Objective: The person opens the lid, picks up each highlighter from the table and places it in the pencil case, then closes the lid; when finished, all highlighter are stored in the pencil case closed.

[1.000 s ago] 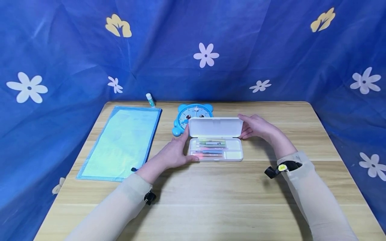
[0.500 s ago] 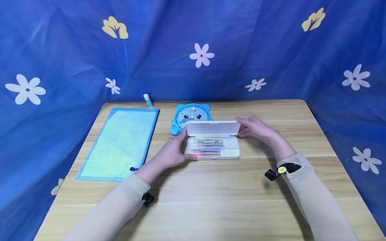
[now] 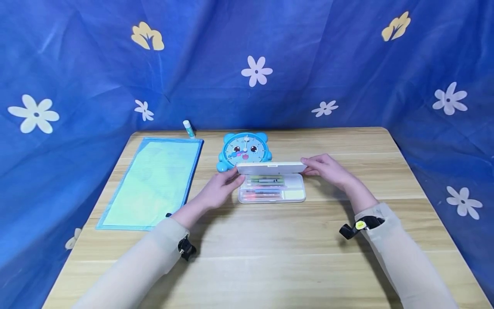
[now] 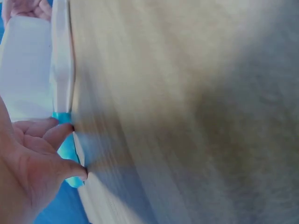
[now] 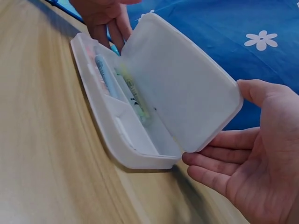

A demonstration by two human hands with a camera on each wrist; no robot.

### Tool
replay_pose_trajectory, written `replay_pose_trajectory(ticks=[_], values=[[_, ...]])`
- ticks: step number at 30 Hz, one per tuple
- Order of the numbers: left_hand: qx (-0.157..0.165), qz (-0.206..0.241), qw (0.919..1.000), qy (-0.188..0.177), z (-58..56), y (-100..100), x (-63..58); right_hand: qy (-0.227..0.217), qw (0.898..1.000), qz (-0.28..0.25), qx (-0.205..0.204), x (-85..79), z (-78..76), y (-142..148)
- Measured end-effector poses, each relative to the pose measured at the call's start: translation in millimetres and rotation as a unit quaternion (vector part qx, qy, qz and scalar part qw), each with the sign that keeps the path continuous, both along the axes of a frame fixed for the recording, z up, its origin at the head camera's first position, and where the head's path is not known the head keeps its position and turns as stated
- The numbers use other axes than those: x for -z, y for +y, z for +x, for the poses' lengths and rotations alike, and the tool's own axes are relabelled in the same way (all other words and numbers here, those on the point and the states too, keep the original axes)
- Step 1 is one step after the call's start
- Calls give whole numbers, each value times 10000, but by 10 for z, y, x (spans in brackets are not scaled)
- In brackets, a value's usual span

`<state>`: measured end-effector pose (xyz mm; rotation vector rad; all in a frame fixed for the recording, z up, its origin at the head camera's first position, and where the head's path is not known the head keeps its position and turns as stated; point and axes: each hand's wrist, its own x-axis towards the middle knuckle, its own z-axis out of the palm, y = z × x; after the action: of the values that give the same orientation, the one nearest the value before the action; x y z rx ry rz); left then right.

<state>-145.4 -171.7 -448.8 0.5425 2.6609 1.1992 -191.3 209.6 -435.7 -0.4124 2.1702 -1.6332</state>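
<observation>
A white plastic pencil case (image 3: 294, 194) lies on the table with its lid (image 3: 270, 168) raised and tilted forward over the tray. Inside, several pens (image 3: 265, 181) lie in divided compartments. My right hand (image 3: 328, 169) pinches the lid's right edge, thumb on the inner side and fingers behind, as the right wrist view shows. At the case's left end is my left hand (image 3: 216, 189), its fingertips at the lid's edge near the hinge. In the left wrist view, that hand (image 4: 32, 172) has its thumb and fingers spread apart.
Behind the case stands a blue cartoon clock (image 3: 247, 148), partly covered by the lid. A blue mesh zip pouch (image 3: 150, 184) lies on the left. The glue stick (image 3: 188, 128) stands at the table's back edge, before a blue flowered cloth (image 3: 254, 34).
The pencil case lid has tilted forward and down, with my right hand following it. My left thumb has left the case's front corner and moved back toward the hinge. More of the clock shows.
</observation>
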Motion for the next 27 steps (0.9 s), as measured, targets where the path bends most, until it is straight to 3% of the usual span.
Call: replay_pose_trajectory(ticks=[7, 11, 21, 27], values=[[-169, 22, 9999, 9, -32, -9, -62, 383, 9991, 49, -152, 69, 47, 48], [-147, -114, 9998, -28, -41, -7, -85, 763, 9961, 326, -313, 91, 67, 83], [472, -331, 9983, -46, -43, -65, -104, 1274, 9841, 1085, -602, 77, 121, 109], [668, -566, 9960, -177, -28, -91, -110, 1490, 9727, 1561, -855, 45, 173, 111]])
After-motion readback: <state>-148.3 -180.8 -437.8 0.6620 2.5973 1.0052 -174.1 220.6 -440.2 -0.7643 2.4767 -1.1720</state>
